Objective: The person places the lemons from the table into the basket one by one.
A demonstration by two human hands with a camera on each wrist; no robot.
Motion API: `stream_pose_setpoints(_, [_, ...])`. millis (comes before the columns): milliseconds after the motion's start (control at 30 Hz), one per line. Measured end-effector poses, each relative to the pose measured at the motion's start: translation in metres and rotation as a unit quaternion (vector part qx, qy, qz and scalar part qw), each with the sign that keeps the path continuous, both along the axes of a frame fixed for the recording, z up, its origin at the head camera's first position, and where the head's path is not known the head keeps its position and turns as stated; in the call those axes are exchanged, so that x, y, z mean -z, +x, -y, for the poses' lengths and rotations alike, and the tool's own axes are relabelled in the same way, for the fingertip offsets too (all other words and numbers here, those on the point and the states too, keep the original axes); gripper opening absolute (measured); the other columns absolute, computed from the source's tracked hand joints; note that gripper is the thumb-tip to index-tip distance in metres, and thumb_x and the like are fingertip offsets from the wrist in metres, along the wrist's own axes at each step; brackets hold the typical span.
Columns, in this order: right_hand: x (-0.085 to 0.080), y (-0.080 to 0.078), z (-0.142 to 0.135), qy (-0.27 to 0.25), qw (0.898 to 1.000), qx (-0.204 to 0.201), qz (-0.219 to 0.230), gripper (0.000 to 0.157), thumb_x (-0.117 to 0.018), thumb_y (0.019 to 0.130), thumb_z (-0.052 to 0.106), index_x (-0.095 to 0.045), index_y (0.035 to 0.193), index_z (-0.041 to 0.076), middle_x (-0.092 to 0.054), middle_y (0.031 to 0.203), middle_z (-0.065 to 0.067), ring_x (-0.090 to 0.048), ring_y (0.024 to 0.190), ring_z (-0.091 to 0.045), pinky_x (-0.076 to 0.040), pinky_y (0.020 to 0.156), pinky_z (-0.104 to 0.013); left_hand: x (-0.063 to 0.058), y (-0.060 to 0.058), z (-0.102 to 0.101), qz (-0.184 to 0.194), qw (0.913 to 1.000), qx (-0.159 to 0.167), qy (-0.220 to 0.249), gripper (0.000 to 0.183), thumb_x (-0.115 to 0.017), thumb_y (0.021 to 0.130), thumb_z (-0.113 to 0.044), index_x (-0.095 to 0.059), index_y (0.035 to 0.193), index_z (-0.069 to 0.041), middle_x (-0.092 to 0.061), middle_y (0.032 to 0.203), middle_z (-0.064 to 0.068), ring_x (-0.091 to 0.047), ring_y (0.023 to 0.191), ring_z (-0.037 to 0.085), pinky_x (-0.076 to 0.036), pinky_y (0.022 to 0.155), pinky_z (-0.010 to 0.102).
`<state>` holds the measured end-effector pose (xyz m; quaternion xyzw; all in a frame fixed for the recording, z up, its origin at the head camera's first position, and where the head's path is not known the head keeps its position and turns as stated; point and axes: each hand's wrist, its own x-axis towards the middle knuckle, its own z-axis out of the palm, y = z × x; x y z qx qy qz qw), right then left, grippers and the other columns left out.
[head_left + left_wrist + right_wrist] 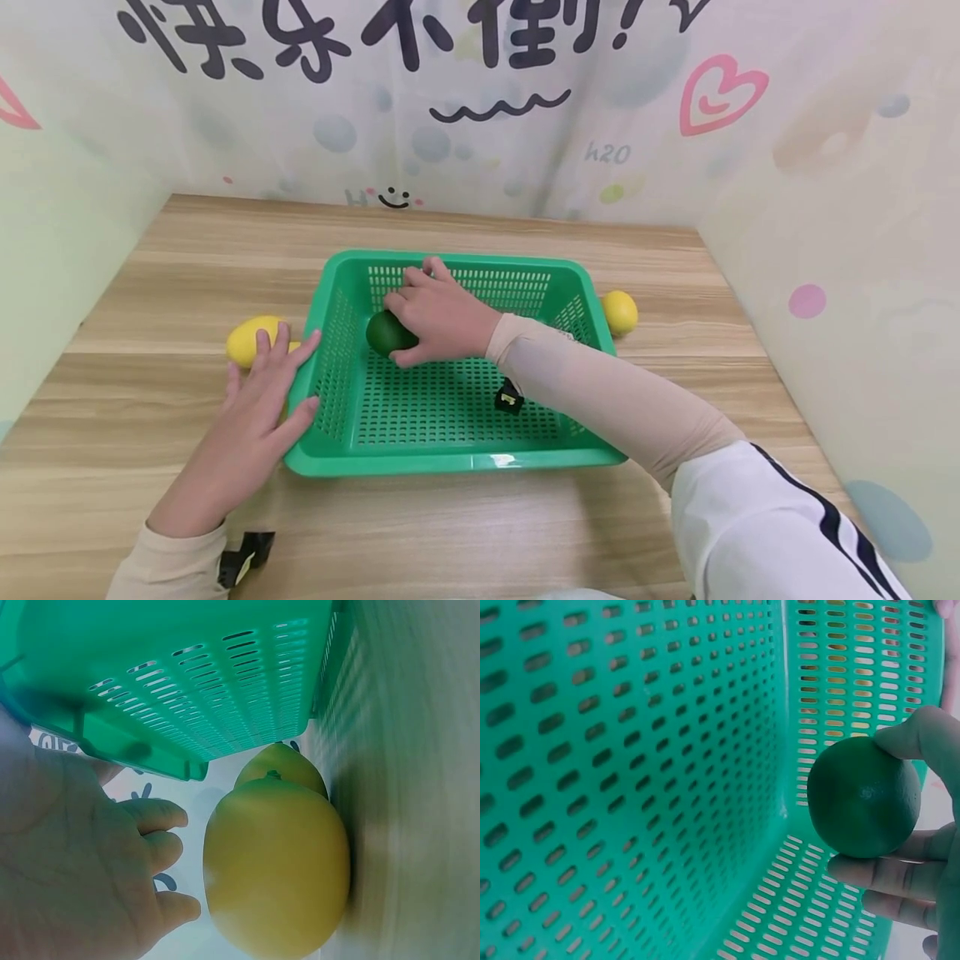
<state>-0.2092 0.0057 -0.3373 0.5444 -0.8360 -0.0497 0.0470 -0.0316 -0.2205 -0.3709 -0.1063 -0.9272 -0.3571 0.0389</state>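
In the head view my right hand (442, 321) reaches into the green plastic basket (450, 463). It holds a round, dark green lime (388, 333) at the left part of the basket. The right wrist view shows the thumb on one side of the lime (864, 796) and fingertips on the other, near the perforated end wall. My left hand (262, 408) lies along the basket's left rim, fingers extended and spread. Beyond its fingers sits a yellow lemon (251, 340). From the left wrist, a large lemon (277, 866) stands beside the basket, with another yellow fruit (281, 765) behind it.
Another lemon (620, 313) sits against the basket's right outer side. Small black devices are at both wrists, one (509, 397) showing over the basket floor. A wooden table (480, 525) bears everything, with a printed cloth (495, 150) hanging behind it.
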Motion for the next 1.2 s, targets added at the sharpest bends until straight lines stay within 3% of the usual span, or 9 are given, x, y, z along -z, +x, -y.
stream_pose_setpoints(300, [0.008,-0.002,0.007,0.013,1.000,0.028,-0.003,0.059,-0.066,0.089,0.062,-0.069,0.125,0.016,-0.069,0.104,0.005,-0.046,0.098,-0.021,-0.027,0.095,-0.043,0.000,0.000,0.000,0.000,1.0000,0.001,0.002,0.068,-0.051,0.108,-0.023,-0.017,0.167,-0.021,-0.001,0.170,0.022,0.011,0.156,0.041,0.017,0.116,0.067])
stream_pose_setpoints(667, [0.020,-0.004,0.010,0.029,0.998,0.058,-0.006,0.059,-0.065,0.090,0.065,-0.068,0.123,0.016,-0.066,0.097,0.004,-0.043,0.093,-0.021,-0.026,0.092,-0.044,-0.001,0.001,0.000,0.005,1.0000,-0.001,0.004,0.068,-0.051,0.108,-0.023,-0.017,0.167,-0.022,-0.001,0.169,0.024,0.013,0.155,0.041,0.017,0.116,0.068])
stream_pose_setpoints(933, [0.029,0.003,0.012,0.019,0.998,0.066,-0.012,0.060,-0.062,0.093,0.064,-0.069,0.126,0.014,-0.069,0.106,0.002,-0.044,0.095,-0.021,-0.027,0.092,-0.043,-0.002,0.001,0.000,0.008,1.0000,-0.002,0.002,0.068,-0.051,0.108,-0.024,-0.017,0.167,-0.022,-0.001,0.169,0.025,0.013,0.155,0.041,0.017,0.116,0.067])
stream_pose_setpoints(1200, [0.029,0.003,0.011,0.011,0.996,0.089,0.013,0.060,-0.063,0.093,0.065,-0.070,0.125,0.015,-0.070,0.098,0.002,-0.042,0.089,-0.021,-0.026,0.089,-0.043,-0.003,0.002,0.000,0.004,1.0000,-0.004,-0.003,0.068,-0.051,0.108,-0.024,-0.017,0.167,-0.022,-0.001,0.169,0.026,0.012,0.155,0.042,0.016,0.116,0.068])
